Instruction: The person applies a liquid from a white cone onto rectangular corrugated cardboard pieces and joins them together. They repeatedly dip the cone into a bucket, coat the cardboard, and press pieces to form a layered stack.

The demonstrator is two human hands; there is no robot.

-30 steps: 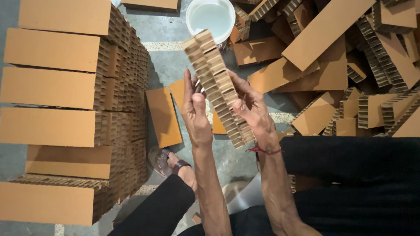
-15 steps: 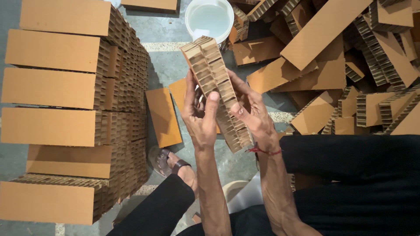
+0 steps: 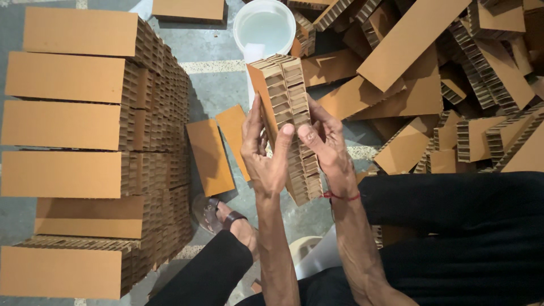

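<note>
Both hands hold one long honeycomb cardboard block (image 3: 290,107) upright in front of me, its open cells facing the camera and a brown face sheet on its left side. My left hand (image 3: 264,150) grips the left side, thumb laid across the cells. My right hand (image 3: 327,148), with a red thread at the wrist, clasps the right side, thumb on the cells too.
Tall stacks of finished cardboard blocks (image 3: 90,153) fill the left. A white bucket of pale liquid (image 3: 265,29) stands at the top. Two flat brown sheets (image 3: 211,156) lie on the grey floor. A loose heap of honeycomb pieces (image 3: 453,85) covers the right. My sandalled foot (image 3: 218,214) rests below.
The block has turned more upright and its brown left face now shows. Both thumbs have come round onto the cell side.
</note>
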